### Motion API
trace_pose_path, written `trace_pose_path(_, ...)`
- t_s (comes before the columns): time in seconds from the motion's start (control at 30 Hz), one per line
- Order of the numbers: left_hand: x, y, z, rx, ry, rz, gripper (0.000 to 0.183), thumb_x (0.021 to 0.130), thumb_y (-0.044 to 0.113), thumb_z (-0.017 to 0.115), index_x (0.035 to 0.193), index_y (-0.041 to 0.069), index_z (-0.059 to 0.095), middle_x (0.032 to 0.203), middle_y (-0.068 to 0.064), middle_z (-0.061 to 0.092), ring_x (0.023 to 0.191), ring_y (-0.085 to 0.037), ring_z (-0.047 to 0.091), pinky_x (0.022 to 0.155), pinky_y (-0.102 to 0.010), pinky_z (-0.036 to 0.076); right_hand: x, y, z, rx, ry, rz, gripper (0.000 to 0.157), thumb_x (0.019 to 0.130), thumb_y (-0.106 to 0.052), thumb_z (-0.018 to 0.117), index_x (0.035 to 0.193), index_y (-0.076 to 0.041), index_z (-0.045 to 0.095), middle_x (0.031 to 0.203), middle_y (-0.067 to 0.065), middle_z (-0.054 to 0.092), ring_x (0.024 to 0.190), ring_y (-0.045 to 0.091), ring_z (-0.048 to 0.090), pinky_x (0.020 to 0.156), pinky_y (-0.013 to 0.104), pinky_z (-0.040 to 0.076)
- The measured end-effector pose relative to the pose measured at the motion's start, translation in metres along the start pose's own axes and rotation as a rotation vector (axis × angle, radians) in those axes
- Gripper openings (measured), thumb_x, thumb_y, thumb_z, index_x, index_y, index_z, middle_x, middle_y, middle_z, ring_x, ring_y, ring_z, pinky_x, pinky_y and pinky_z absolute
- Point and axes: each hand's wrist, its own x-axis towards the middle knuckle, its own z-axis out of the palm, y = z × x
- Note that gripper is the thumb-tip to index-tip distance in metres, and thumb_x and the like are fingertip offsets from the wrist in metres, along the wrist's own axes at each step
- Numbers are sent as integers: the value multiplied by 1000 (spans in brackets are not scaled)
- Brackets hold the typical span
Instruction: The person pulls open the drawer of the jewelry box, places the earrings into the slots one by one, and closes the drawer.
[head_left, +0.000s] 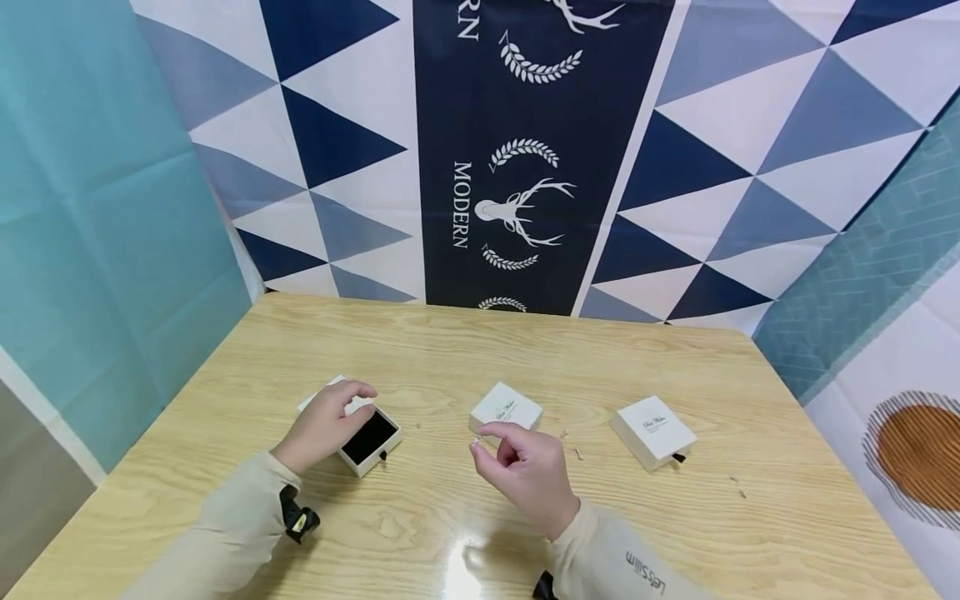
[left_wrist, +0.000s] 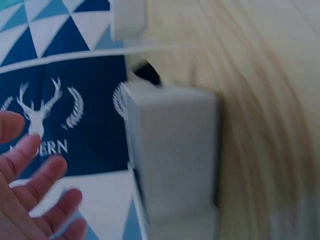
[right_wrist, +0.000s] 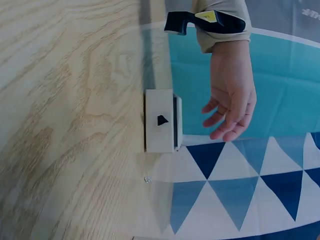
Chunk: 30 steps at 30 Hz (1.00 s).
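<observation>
My left hand (head_left: 330, 421) hovers over a white drawer-style box (head_left: 365, 467) whose drawer is pulled out, baring a black lining (head_left: 369, 437). Its fingers are loosely bent and hold nothing; in the left wrist view they stand apart from the blurred box (left_wrist: 175, 150). In front of the middle white box (head_left: 506, 406), my right hand (head_left: 528, 475) pinches a tiny shiny piece of jewellery (head_left: 477, 440) between thumb and forefinger; its exact kind is too small to tell. The right wrist view shows the drawer box (right_wrist: 160, 120) with its black pull tab, and the left hand beside it.
A third white box (head_left: 654, 432) with a black tab stands to the right. Small metallic pieces lie on the wooden table (head_left: 450, 350): one (head_left: 578, 454) between the boxes, another (head_left: 738, 487) farther right, and one (right_wrist: 147, 180) near the drawer box. Patterned cloth hangs behind.
</observation>
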Motion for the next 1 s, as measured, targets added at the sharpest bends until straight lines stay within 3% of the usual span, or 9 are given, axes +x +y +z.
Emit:
trace_pose_path(0.13,-3,-15,-5,72,38,-83,20,90,8,59,106,-2,66,109,-20,63,91,-34,60,79,-49,48,-2,1,9,-153,5,-49,13,69,0,72,81,-2,70,47,-8,44,44,-2,36,46,12,39)
trace_pose_path(0.33,-1,-42,-13,124,74,-234,29,92,11,55,115,-6,61,118,-28,58,103,-44,56,87,-55,44,2,10,27,-335,-63,-68,6,76,-13,72,80,-9,73,47,-10,48,42,-3,37,46,15,41)
trace_pose_path(0.43,1,-50,-15,171,36,-323,41,92,16,53,125,-9,53,121,-31,54,107,-47,54,87,-58,43,4,14,38,-356,-99,-69,7,74,-13,73,80,-9,73,46,-10,49,41,-4,35,45,12,39)
trace_pose_path(0.57,3,-51,-19,258,-65,-408,61,91,24,54,136,-14,37,123,-38,49,105,-52,53,82,-61,45,4,14,54,-365,-140,-60,12,70,-10,77,81,-9,73,47,-9,51,41,-4,34,43,7,33)
trace_pose_path(0.77,6,-47,-21,285,-174,-452,70,94,31,52,138,-18,29,129,-41,43,109,-56,48,85,-63,43,1,12,74,-346,-191,81,14,70,-9,80,82,-7,74,47,-7,52,42,-7,26,40,6,21)
trace_pose_path(1.0,9,-46,-12,342,-179,-445,67,93,31,57,135,-17,36,121,-38,50,106,-52,52,82,-60,46,-5,13,88,-245,-259,385,12,77,-11,75,88,-7,74,47,-7,46,44,-10,20,40,12,22)
